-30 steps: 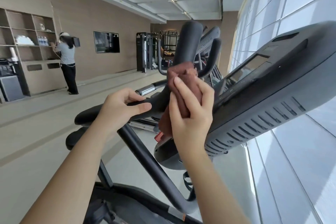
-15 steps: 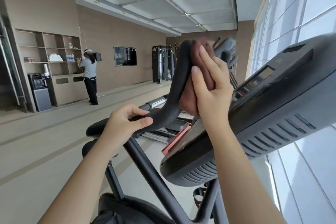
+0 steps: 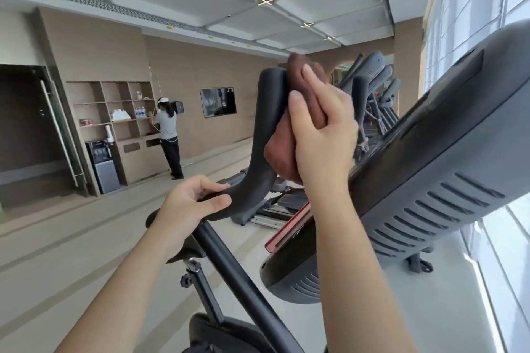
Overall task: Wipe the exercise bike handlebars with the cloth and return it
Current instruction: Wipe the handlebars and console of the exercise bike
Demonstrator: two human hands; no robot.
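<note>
A black curved handlebar (image 3: pixel 265 135) of the exercise bike rises in the middle of the view. My right hand (image 3: pixel 321 137) presses a folded reddish-brown cloth (image 3: pixel 279 149) against the right side of its upright end, fingers straight along the cloth, thumb hidden behind it. My left hand (image 3: pixel 192 203) grips the lower, horizontal part of the same handlebar, thumb on the near side and fingers curled over the top. The cloth reaches up to the bar's tip.
The bike's grey console (image 3: pixel 430 180) fills the right side, close to my right forearm. A black frame tube (image 3: pixel 243 281) runs down to the saddle area. More machines stand behind. A person (image 3: pixel 169 137) stands at wall shelves far left. Windows line the right.
My right hand has slid the cloth up the handlebar from the bend to the upright tip. My left hand has kept its grip on the lower bar. The camera view has tilted upward.
</note>
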